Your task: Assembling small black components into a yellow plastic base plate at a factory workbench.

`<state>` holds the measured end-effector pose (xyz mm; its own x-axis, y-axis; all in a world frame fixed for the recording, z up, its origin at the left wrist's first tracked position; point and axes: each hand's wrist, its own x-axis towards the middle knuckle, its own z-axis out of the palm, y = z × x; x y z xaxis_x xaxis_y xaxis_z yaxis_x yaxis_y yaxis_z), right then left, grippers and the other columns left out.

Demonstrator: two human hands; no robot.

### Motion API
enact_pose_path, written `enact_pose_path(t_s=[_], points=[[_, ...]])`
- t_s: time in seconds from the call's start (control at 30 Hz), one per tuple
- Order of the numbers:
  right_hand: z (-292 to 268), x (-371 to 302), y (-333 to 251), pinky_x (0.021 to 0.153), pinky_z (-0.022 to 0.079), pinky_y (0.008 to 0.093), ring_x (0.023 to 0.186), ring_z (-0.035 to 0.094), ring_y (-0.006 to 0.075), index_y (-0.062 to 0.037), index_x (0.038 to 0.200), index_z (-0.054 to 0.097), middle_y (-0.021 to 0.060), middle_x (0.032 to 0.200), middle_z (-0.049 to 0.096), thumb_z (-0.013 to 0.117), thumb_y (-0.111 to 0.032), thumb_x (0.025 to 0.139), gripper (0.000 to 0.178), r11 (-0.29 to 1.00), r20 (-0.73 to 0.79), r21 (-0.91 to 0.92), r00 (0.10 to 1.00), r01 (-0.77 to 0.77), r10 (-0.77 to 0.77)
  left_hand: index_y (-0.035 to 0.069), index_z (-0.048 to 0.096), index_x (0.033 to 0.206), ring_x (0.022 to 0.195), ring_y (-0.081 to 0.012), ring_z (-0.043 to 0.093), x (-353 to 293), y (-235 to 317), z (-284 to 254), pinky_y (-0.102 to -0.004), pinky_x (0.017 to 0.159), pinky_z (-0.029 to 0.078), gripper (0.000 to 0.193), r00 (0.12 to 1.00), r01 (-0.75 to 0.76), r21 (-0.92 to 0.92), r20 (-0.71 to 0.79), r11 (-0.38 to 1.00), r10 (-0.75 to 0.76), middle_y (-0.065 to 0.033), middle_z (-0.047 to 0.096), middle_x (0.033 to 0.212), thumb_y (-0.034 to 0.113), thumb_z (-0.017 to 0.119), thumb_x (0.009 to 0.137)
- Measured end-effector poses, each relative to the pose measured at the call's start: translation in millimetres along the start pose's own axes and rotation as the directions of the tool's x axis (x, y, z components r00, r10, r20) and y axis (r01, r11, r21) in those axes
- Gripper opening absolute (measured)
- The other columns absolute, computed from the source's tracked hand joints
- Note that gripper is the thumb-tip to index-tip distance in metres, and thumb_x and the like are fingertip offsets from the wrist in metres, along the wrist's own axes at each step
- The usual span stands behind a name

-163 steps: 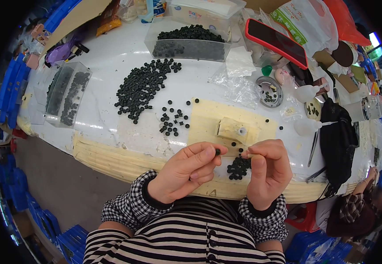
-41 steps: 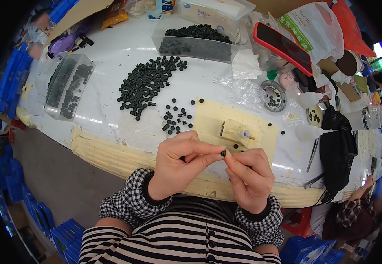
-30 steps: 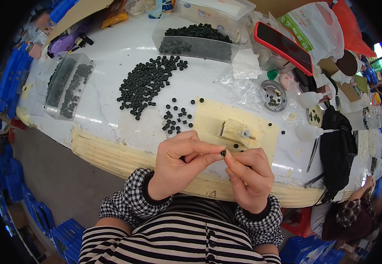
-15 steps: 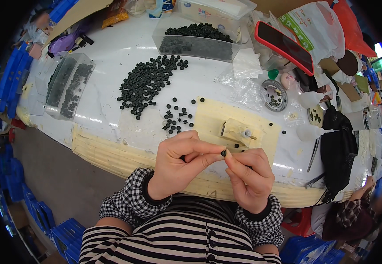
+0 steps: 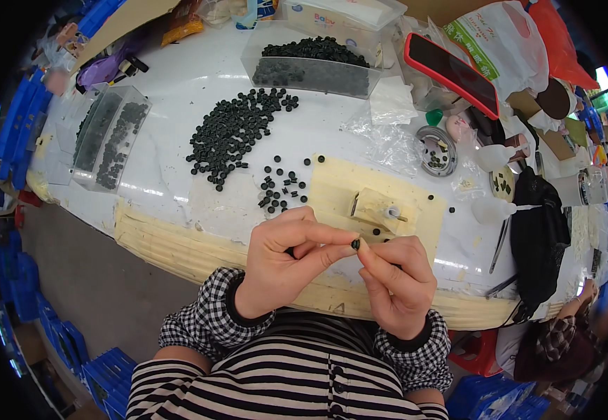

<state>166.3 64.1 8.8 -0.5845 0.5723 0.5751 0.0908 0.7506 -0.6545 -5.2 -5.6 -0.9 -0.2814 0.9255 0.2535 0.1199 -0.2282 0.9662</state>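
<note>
My left hand [image 5: 286, 262] and my right hand [image 5: 398, 280] meet near the table's front edge. Between their fingertips they pinch one small black round part [image 5: 355, 243]. Just beyond the fingers a small cream block [image 5: 377, 208] with a white peg stands on a pale yellow board [image 5: 339, 185]. A loose scatter of black round parts [image 5: 281, 189] lies left of the board, and a larger heap [image 5: 237, 133] lies further back.
A clear box [image 5: 311, 66] full of black parts stands at the back. A clear tray [image 5: 108, 136] sits at the left. A red-edged phone [image 5: 451, 73], a round metal dish [image 5: 436, 149], plastic bags and tweezers [image 5: 498, 245] crowd the right side.
Five seconds ago the hands worked lower near a small cluster of parts on the board. Over the last second they stay pressed together almost still, holding the black part.
</note>
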Motion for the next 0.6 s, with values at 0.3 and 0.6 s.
enact_pose_path(t_s=[0.3,0.6], points=[[0,1,0,0.064,0.045,0.0296,0.074,0.054,0.0208,-0.0057,0.109,0.071,0.0039,0.088,0.064,0.075,0.0,0.069,0.04,1.0,0.007,-0.006,1.0,0.004,-0.003,0.007,0.074,0.096,0.055,-0.0035,0.034,0,0,0,-0.0196,0.051,0.027,0.019,1.0,0.015,-0.008,0.0,1.0,-0.015,0.0053,0.038,0.062,0.001,0.075,0.078],[-1,-2,-2,0.065,0.045,0.0293,0.076,0.055,0.0212,-0.0018,0.11,0.069,0.0073,0.09,0.063,0.072,0.002,0.072,0.038,0.994,-0.033,-0.035,0.994,-0.108,0.107,0.005,0.074,0.094,0.052,-0.0057,0.034,7,3,-17,-0.0219,0.049,0.027,0.018,0.998,0.047,0.305,-0.064,0.951,-0.029,0.0025,0.039,0.06,0.001,0.074,0.077]])
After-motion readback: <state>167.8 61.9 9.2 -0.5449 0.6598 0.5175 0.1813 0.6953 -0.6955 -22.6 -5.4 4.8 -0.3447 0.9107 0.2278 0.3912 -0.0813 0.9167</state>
